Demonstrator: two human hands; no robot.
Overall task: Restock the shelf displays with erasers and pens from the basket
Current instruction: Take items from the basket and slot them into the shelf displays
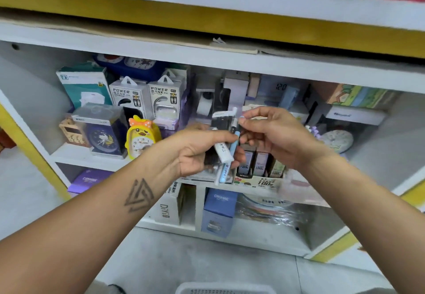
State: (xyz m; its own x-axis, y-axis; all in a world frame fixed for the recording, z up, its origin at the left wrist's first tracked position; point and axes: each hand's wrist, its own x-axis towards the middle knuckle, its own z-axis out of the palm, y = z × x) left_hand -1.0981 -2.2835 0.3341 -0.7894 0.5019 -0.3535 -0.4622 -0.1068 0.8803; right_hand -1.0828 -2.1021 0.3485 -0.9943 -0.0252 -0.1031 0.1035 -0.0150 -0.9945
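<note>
Head view, left hand (197, 153): curled around a bundle of pens (224, 146), thumb laid across the front, forearm marked with a dark triangular tattoo.
Head view, pens: slim plastic cylinders, held in front of the middle shelf; one white barrel with a barcode label, one pale blue barrel beside it, dark barrels behind; tips pointing down and slightly left, caps up.
Head view, right hand (273, 132): fingertips pinched on the top end of one pen in the bundle, a small pale blue cap end showing between thumb and forefinger.
Head view, basket (224, 288): white perforated plastic, only the rim visible at the bottom edge, below the hands; contents hidden.
Head view, shelf unit (207, 60): white painted boards with yellow edging, flat cardboard lying along the top board.
Head view, power bank boxes (147, 100): two glossy white cartons with hang tabs, standing side by side on the upper tier at left of centre.
Head view, duck clock (141, 137): rounded yellow plastic, orange bow on top, white dial, just left of the left hand.
Head view, blue clock box (101, 130): clear rigid case with a dark blue round clock inside, left of the duck clock.
Head view, refill display (259, 167): printed card tray with small upright boxes, directly behind and under the hands.
Head view, blue carton (218, 211): matte, rectangular, upright on the lower tier.
Head view, floor (161, 259): smooth grey tiles.
</note>
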